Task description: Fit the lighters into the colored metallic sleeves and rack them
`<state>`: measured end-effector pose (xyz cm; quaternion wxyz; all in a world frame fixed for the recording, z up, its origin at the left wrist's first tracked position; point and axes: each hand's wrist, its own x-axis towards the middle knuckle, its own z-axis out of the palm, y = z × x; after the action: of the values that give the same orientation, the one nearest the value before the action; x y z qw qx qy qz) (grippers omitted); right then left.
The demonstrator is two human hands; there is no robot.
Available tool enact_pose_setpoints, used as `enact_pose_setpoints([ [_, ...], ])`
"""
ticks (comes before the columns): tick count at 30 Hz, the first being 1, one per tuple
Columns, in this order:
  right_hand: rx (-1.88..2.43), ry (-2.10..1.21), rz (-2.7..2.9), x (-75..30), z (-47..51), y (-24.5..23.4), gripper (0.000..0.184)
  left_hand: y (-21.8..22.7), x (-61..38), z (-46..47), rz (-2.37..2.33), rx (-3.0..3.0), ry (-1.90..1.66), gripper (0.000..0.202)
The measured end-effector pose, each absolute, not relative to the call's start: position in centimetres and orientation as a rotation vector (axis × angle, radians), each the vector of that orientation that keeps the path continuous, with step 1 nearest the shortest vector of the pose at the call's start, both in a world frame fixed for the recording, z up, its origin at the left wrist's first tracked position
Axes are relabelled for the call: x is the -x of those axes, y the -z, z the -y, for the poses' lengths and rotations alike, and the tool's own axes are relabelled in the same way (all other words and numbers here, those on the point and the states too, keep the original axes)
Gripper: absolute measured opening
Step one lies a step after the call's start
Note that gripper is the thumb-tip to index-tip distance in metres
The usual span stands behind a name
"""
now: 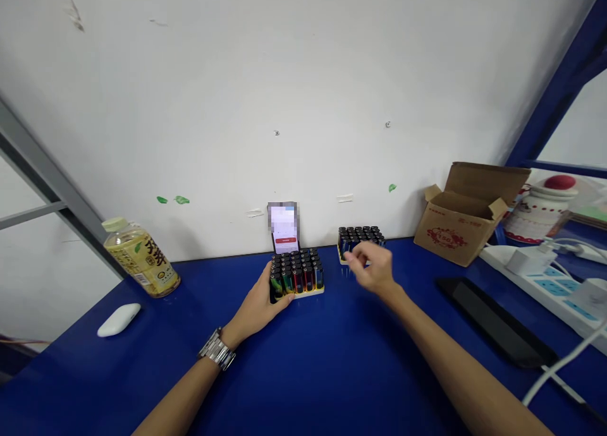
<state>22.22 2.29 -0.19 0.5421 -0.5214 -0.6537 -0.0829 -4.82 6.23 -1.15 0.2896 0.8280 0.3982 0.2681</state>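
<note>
A low white tray stands on the blue table, packed with upright rows of what look like lighters, black-topped with green, red and blue bodies. My left hand grips this tray at its left side, the thumb along the front edge and the fingers mostly hidden behind. Further right, against the wall, stands a second tray of dark-blue lighters. My right hand hovers before it with fingers curled and thumb against them. Whatever those fingers hold, if anything, is hidden.
A lit phone leans on the wall behind the near tray. On the left are a drink bottle and a white case. The right side has an open cardboard box, a black device, a power strip and a jar.
</note>
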Motion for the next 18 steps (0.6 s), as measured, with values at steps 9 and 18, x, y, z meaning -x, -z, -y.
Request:
enact_pose_setpoints([
  [9,1.508,-0.259,1.258,-30.2,-5.2,2.0,0.099,1.9,5.0,-6.6,-1.082,-2.177,-0.789,0.085],
  [18,1.577,-0.491,1.440,-30.1,-3.3,1.4,0.060,1.7,4.9,-6.5,-1.102,-2.181,-0.746,0.086],
])
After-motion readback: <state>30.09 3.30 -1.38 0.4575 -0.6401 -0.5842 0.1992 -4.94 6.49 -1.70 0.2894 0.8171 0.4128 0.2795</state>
